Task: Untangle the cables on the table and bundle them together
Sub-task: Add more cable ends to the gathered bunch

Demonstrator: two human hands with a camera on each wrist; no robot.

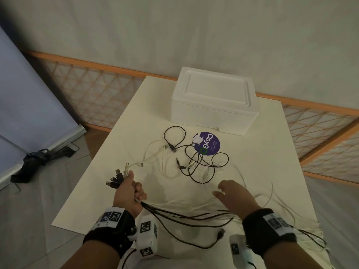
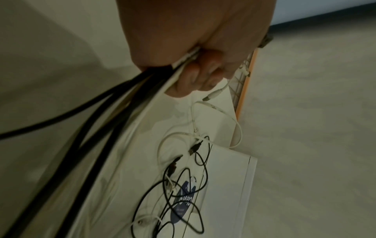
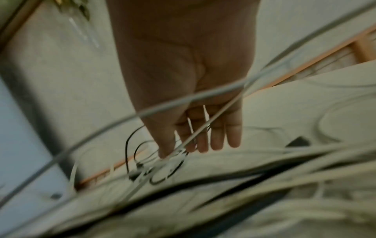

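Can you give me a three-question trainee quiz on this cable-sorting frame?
1. True or false: the left hand grips a bunch of cables near their plugs.
2. The right hand is: A) gripping a plug, B) open with fingers spread above the cables, C) resting on the white box.
3. What round thing lies under the loose tangle on the table?

Key: 1 true; 2 B; 3 a purple sticker.
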